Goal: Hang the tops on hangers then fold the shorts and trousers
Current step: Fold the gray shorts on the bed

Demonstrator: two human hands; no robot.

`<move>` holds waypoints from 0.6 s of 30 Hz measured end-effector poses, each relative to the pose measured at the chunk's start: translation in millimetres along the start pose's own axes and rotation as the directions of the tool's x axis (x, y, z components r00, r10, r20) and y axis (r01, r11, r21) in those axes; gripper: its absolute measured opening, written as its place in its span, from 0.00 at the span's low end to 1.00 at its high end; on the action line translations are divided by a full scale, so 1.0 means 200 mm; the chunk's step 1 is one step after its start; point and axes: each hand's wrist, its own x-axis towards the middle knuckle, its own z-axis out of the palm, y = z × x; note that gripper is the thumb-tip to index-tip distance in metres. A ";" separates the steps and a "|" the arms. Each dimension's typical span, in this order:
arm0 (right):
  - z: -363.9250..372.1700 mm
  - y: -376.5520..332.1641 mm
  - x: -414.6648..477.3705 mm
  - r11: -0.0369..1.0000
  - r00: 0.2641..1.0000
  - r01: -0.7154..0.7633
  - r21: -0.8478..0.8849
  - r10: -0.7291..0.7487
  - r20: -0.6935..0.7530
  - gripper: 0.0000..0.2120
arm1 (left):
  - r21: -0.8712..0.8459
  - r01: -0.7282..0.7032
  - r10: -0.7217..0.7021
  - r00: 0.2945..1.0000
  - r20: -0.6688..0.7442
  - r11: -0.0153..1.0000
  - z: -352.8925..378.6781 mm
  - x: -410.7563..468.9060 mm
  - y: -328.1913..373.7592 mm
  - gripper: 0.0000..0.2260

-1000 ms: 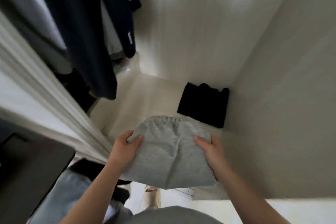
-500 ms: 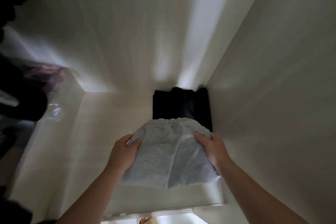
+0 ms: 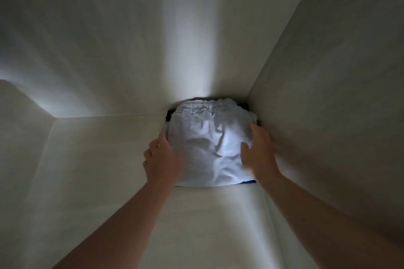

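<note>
Here, grey garment (image 3: 209,148), waistband away (lengthwise)

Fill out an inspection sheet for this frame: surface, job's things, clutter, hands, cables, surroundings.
Surface: pale shelf, dimly lit.
Job's things: folded grey shorts, waistband toward the back, lying on a folded dark garment in the shelf's right back corner.
Clutter: nothing seen.
Hands: left hand at the shorts' left edge, grip unclear through blur; right hand lies flat on the shorts' right side, fingers straight.
Cables: nothing seen.
Surroundings: pale back wall and right side wall enclose the shelf.
</note>
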 end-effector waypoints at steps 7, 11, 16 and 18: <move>0.29 0.06 0.07 0.821 0.954 0.256 -0.510 -0.299 -0.002 0.30 | 0.407 -0.541 0.626 0.773 -0.104 0.736 0.21 0.12 0.01 0.27; 0.47 0.16 0.22 0.804 0.964 0.242 -0.542 -0.262 0.042 0.32 | 0.460 -0.543 0.609 0.793 0.006 0.703 0.37 0.29 -0.05 0.27; 0.61 0.27 0.31 0.799 0.964 0.234 -0.554 -0.266 0.023 0.33 | 0.423 -0.541 0.604 0.796 -0.021 0.727 0.48 0.41 -0.10 0.29; 0.62 0.27 0.33 0.800 0.966 0.239 -0.551 -0.253 0.053 0.34 | 0.425 -0.536 0.594 0.804 -0.005 0.729 0.48 0.41 -0.09 0.29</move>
